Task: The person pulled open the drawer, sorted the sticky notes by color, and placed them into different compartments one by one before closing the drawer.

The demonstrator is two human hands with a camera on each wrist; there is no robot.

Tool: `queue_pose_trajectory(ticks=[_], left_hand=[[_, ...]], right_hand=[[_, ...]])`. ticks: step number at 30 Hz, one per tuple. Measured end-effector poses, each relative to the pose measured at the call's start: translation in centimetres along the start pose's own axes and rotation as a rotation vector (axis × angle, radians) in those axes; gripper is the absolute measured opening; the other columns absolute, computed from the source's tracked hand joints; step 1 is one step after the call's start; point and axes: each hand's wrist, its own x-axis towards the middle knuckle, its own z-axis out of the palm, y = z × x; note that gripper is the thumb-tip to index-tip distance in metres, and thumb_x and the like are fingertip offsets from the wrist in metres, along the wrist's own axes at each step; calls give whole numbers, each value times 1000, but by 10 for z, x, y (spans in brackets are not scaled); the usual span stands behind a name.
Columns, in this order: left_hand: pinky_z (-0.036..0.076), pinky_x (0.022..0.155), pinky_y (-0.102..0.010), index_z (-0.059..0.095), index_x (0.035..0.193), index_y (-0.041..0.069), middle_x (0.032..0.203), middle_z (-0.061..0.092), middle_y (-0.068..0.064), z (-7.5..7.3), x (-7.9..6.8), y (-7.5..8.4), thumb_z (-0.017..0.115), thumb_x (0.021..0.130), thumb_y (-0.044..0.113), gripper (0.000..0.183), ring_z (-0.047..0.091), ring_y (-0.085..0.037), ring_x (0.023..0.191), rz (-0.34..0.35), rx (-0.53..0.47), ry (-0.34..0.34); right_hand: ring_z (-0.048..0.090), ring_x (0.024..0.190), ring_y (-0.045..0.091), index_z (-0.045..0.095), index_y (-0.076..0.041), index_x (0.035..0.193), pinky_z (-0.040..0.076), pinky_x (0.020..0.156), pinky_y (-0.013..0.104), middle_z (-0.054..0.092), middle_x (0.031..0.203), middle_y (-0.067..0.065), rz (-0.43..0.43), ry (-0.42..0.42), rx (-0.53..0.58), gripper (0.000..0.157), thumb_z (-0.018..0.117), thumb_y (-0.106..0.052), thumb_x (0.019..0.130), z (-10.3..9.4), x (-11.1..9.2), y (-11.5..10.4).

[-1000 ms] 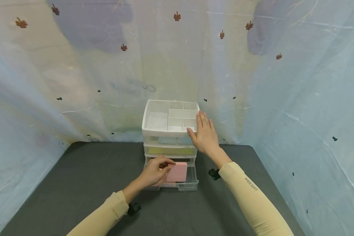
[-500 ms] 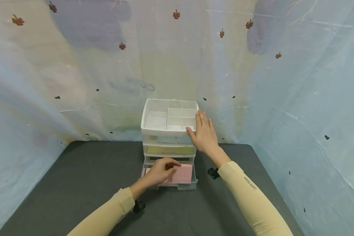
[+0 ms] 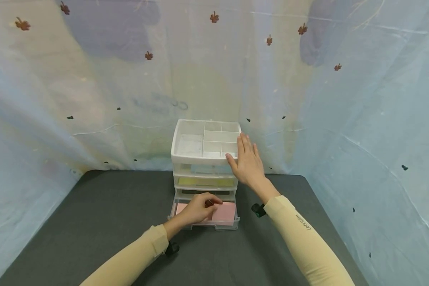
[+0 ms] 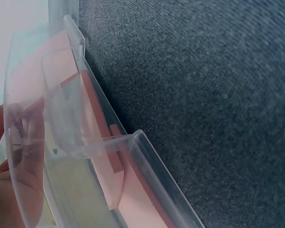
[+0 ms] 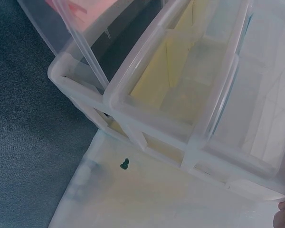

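Observation:
A white drawer unit [image 3: 189, 161] stands on the table, its clear bottom drawer [image 3: 227, 228] pulled out. Inside that drawer my left hand [image 3: 194, 209] pinches the upper left edge of a pink sticky note pad [image 3: 224, 213] between thumb and fingers. The pad leans low at the drawer's right side. More pink pads [image 4: 147, 206] lie in the drawer, partly hidden by the hand in the head view. My right hand [image 3: 249, 163] rests with fairly straight fingers on the right rim of the unit's top; only a bit of it shows in the right wrist view.
Yellow paper pads [image 5: 154, 78] sit in the middle drawer, and something pale blue [image 3: 211, 169] shows in the top drawer. The unit's top has a divided tray [image 3: 191, 143]. A dark grey table [image 3: 128, 206] spreads around it, with a patterned curtain [image 3: 207, 79] behind.
My left hand has moved right and slightly down with the pink pad, which now sits lower in the drawer. More pink shows at the drawer's left. The right hand stays put.

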Motion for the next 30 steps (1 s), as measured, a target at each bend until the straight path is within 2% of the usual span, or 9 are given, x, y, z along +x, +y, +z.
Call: queue_pose_trajectory(ticks=[5,12,16,23,30], left_hand=[[59,83,-29,77,120,17,118,70,-3,1,2,-2,66,103,8,22,69,-14,98,-20,18,11],[58,77,-28,78,118,15,103,66,1,3,7,-5,69,101,6,21,64,-11,89,-10,78,24],[58,77,-28,78,117,15,102,65,2,4,10,-7,69,100,5,21,64,-11,88,-10,118,31],[58,81,-31,77,118,11,103,65,0,5,12,-9,68,100,3,22,65,-14,92,-35,159,12],[56,74,-29,76,120,9,102,65,-2,5,13,-9,72,96,1,27,63,-13,87,-48,221,-9]], right_hand=[[2,161,29,9,-1,166,8,129,53,3,175,12,-7,9,-6,85,32,-59,110,0,0,0],[3,161,30,9,-1,167,7,130,53,3,175,12,-7,14,5,84,34,-59,110,0,0,0],[2,161,29,9,-2,167,7,130,52,3,175,12,-5,15,6,84,33,-59,110,0,0,1],[2,161,30,8,-3,167,6,130,51,2,175,11,-7,18,0,85,32,-61,109,3,0,2],[0,161,28,7,-3,167,7,130,52,1,175,10,-3,12,0,85,30,-61,109,3,0,1]])
